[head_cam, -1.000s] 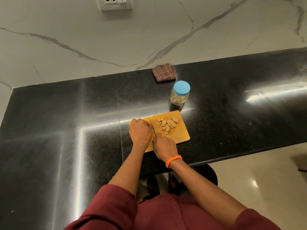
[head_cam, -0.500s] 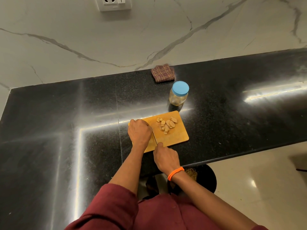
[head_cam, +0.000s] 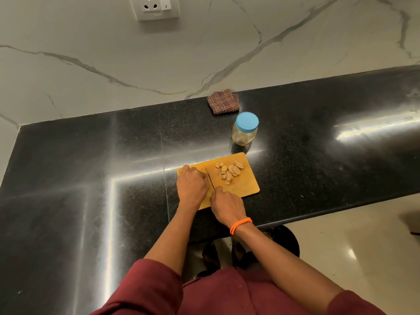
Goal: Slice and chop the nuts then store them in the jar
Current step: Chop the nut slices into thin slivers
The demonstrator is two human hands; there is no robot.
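Since the last frame my right hand (head_cam: pixel 227 204) eases knife (head_cam: pixel 210 179) back slightly; its grip clamps the handle. Left hand (head_cam: pixel 192 183) curled, pinning a nut on board (head_cam: pixel 245 185); slices (head_cam: pixel 228 170) piled near jar (head_cam: pixel 245 131).

Kitchen; granite counter (head_cam: pixel 295 123), cutting board (head_cam: pixel 245 187)

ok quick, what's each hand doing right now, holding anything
Left hand: fingers curled down on the cutting board beside the blade; what it holds is hidden.
Right hand: grips the knife.
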